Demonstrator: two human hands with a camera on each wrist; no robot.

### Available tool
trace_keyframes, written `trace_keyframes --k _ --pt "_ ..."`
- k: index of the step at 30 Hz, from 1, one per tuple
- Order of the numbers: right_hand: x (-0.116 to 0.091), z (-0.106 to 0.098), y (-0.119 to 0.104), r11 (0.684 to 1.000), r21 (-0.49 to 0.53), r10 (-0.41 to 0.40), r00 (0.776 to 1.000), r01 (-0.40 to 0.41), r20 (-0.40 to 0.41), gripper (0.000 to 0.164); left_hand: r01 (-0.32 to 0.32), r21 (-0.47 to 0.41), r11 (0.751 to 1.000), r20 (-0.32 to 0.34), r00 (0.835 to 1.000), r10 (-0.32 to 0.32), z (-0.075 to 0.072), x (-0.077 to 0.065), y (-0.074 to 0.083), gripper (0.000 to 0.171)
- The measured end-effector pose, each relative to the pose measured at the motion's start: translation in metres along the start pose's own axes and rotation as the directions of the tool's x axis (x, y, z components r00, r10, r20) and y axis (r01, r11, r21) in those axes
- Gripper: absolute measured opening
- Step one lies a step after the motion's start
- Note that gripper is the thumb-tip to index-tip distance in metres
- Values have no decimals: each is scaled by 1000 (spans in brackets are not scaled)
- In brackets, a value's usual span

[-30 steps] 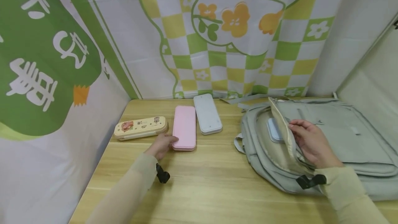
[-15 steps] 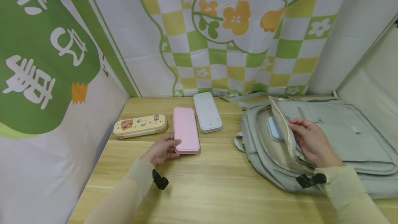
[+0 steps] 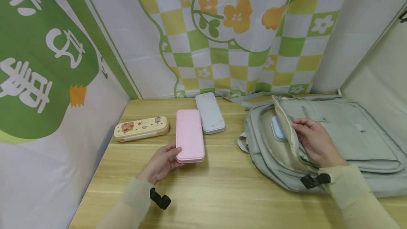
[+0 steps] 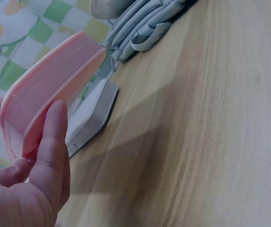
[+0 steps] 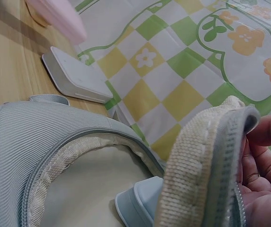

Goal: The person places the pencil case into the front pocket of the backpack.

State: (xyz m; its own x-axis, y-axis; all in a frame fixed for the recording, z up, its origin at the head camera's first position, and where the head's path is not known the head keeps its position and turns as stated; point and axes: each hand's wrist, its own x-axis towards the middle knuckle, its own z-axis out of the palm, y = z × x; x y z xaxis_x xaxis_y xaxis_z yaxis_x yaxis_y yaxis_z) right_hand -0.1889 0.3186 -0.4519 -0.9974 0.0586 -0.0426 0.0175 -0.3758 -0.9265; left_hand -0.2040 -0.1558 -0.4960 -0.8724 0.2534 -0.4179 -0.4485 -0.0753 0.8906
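Note:
My left hand [image 3: 163, 162] grips a pink pencil case [image 3: 190, 135] by its near left corner, thumb on top and fingers beneath. In the left wrist view the pink case [image 4: 55, 85] is lifted off the table and tilted. My right hand [image 3: 314, 140] pinches the zippered edge of the front pocket flap [image 3: 287, 130] on a grey-green backpack [image 3: 343, 133] and holds the pocket apart. Inside that pocket lies a light blue case [image 3: 278, 129], partly hidden by the flap; the right wrist view shows the blue case [image 5: 140, 201] too.
A cream pencil case [image 3: 141, 129] with cartoon prints lies at the left of the wooden table [image 3: 216, 193]. Behind the pink case lies a pale grey-white case [image 3: 210, 112]. A patterned curtain [image 3: 232, 45] hangs along the table's back edge.
My left hand has raised the pink pencil case off the table and drawn it slightly toward me. The right hand keeps its hold on the pocket flap.

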Motion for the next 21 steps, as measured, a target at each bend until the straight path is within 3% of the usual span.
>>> trace_keyframes --k 10,15,21 --pt "-1 -1 -7 1000 3 2 1000 -2 -14 19 -124 108 986 74 990 116 19 -4 13 47" --pt "-1 -1 -8 1000 16 -6 1000 6 -10 18 -128 130 983 107 988 114 32 1 16 47" --pt "-1 0 -9 1000 17 -16 1000 16 -17 14 -123 113 986 205 974 98 56 9 20 44"
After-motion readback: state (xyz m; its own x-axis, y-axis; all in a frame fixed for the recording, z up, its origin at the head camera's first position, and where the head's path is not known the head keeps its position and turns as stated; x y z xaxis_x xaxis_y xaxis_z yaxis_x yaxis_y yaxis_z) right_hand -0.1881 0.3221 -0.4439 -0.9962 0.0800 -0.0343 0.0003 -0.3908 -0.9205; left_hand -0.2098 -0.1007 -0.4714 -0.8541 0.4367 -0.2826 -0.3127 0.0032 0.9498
